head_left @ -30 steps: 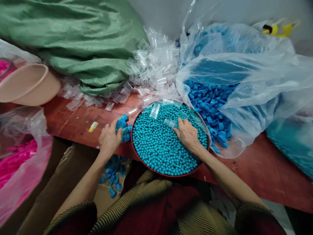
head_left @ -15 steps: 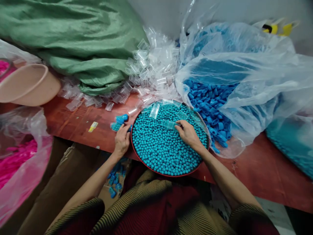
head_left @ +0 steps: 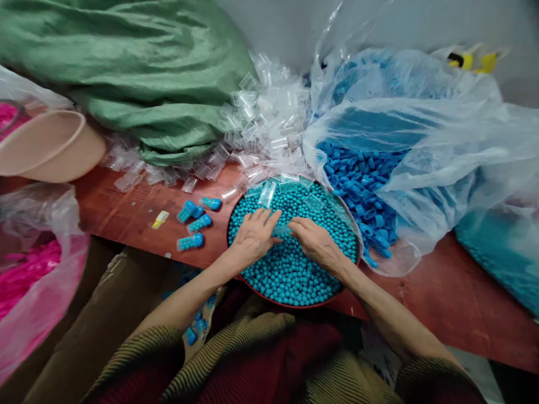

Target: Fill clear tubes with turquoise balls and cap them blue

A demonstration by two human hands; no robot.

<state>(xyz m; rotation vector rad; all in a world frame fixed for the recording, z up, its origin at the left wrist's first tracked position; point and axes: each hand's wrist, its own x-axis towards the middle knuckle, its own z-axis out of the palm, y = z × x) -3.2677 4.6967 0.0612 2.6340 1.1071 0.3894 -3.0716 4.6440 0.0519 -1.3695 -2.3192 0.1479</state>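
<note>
My right hand pinches one end of a small clear plastic tube just over a round red-rimmed tray of turquoise beads. From the left, my left hand reaches over the beads, its thumb and fingers apart near the tube's other end. Another clear tube lies on the beads toward the back, and one more rests to its right. Left of the tray, several bead-filled tubes with blue caps lie on the red table.
Clear tubes are heaped behind the tray beside a green sack. To the right, a plastic bag holds blue caps. A beige basin and a bag of pink pieces are at the left.
My left hand has left the blue-capped tubes on the table and moved right over the beads, fingers opening. My right hand has brought its clear tube slightly left and nearer me.
</note>
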